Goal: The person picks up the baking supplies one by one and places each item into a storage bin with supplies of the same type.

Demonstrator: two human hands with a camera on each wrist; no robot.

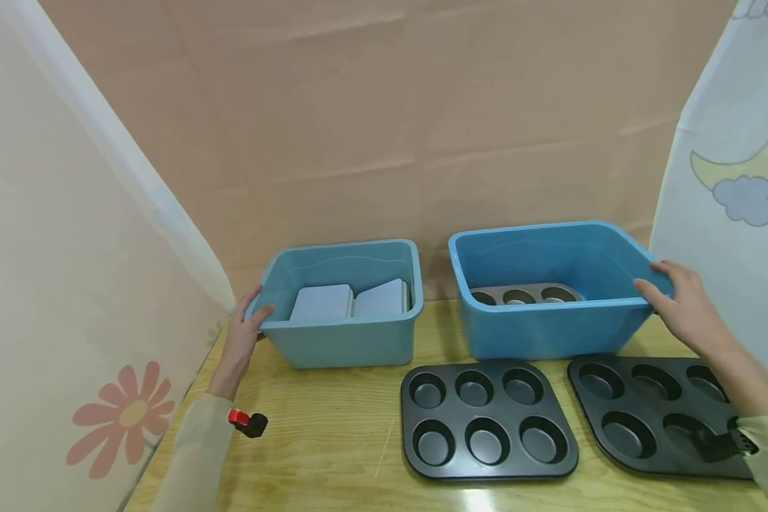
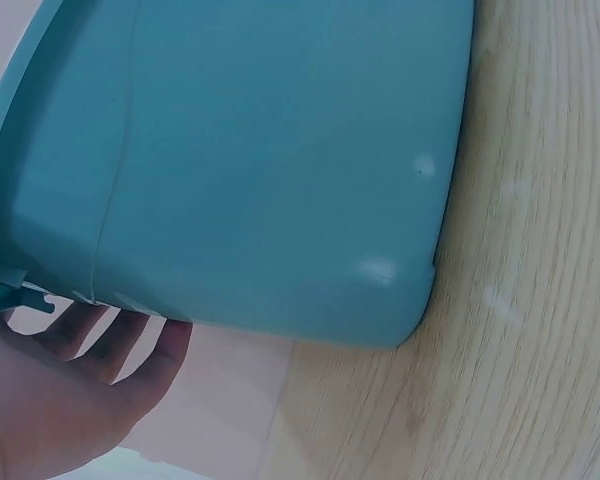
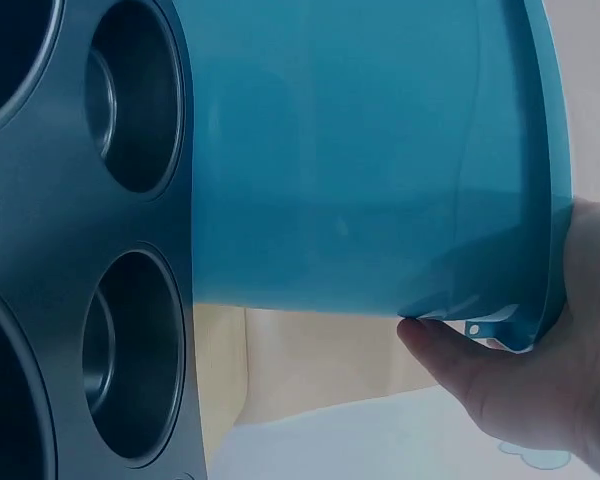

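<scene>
My left hand [image 1: 244, 334] grips the left end of a teal plastic bin [image 1: 342, 347] by its rim. In the left wrist view its fingers [image 2: 158, 365] reach round that end, under the rim. Two pale, square-topped items [image 1: 322, 301] lie inside this bin. At the other side, my right hand [image 1: 685, 306] holds the right end of a brighter blue bin [image 1: 550, 331], also by the rim. Its thumb [image 3: 448, 355] shows against the bin's end in the right wrist view. A muffin pan [image 1: 530, 294] lies inside the blue bin, partly hidden by the front wall.
Two dark six-cup muffin pans, a middle one [image 1: 461, 429] and a right one [image 1: 654, 412], lie on the wooden table [image 1: 313, 441] before the blue bin. Brown sheeting [image 1: 358, 128] hangs behind; patterned curtains stand at left [image 1: 70, 249] and right [image 1: 710, 249].
</scene>
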